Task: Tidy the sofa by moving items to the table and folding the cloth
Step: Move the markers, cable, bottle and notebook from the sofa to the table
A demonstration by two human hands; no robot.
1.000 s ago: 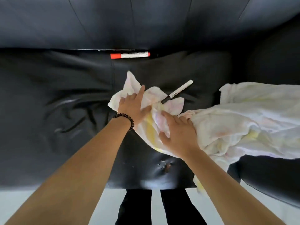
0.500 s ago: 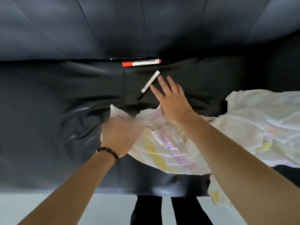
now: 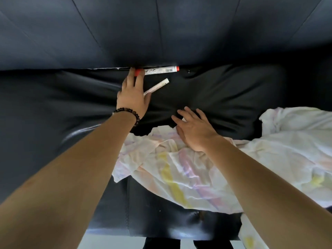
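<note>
Left hand: the left hand (image 3: 133,99) is stretched forward with straight fingers. Two fingertips (image 3: 139,77) lie on either side of the marker's red cap, touching it but not curled round it. A beaded bracelet (image 3: 129,113) sits at the wrist.
Right hand: the right hand (image 3: 195,131) is flat and empty, fingers spread. Its heel is on the cloth's far edge and its fingers are over bare seat.
Red-capped marker: the red-capped marker (image 3: 159,70) lies in the crease where seat meets backrest. Its long axis runs left to right along that crease, with the cap end under the left fingertips.
Thin white pen: the thin white pen (image 3: 157,86) lies just beside the left hand on its thumb side. It slants from near-left to far-right, and its near end meets the hand's edge; actual contact cannot be made out.
Deciding relation: both pens lie ahead of the hands. The left hand is on one and beside the other, while the right hand is well short of both, so the pickup looks like the left hand's.
Cloth: the crumpled pastel-streaked cloth (image 3: 179,169) is unfolded, spreading from the seat's front toward the right.
Sofa: the black leather sofa (image 3: 53,108) holds all three items; no table shows.
Likely step: closing on the marker. It may roll deeper into the crease if nudged.
</note>
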